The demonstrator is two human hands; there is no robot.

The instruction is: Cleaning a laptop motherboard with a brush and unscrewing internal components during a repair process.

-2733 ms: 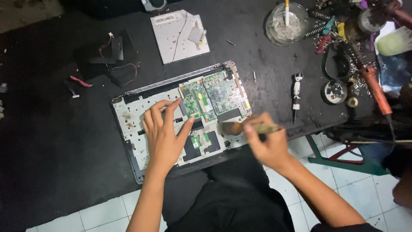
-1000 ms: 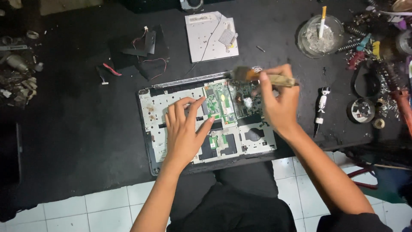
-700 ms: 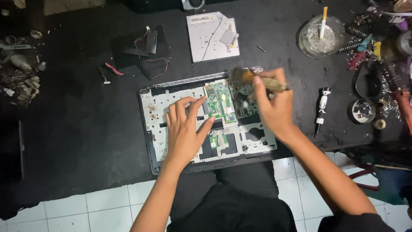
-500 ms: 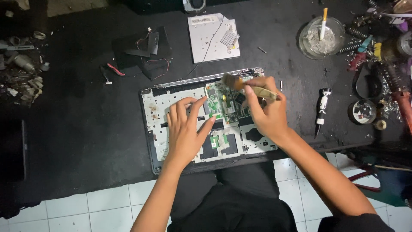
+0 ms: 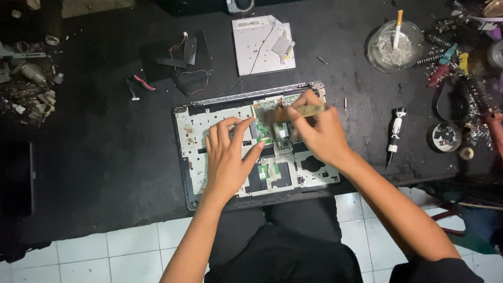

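Note:
An opened laptop base [image 5: 199, 157] lies on the black table, its silver frame and green circuit board [image 5: 270, 128] exposed. My left hand [image 5: 228, 157] rests flat on the frame's left middle, fingers spread. My right hand [image 5: 319, 131] grips a small brush [image 5: 293, 111] with a pale handle. Its bristles are blurred over the green board, near my left fingertips.
A flat silver drive [image 5: 262, 44] lies behind the laptop, with black parts and red wires [image 5: 181, 65] to its left. A glass ashtray [image 5: 393, 44] and a pile of tools sit at the right. A black-and-white screwdriver [image 5: 394, 133] lies right of the laptop. Small metal scraps [image 5: 31, 89] lie at the far left.
My right hand has swept the brush from the board's upper right corner leftward across the green board. My left hand has stayed pressed on the frame.

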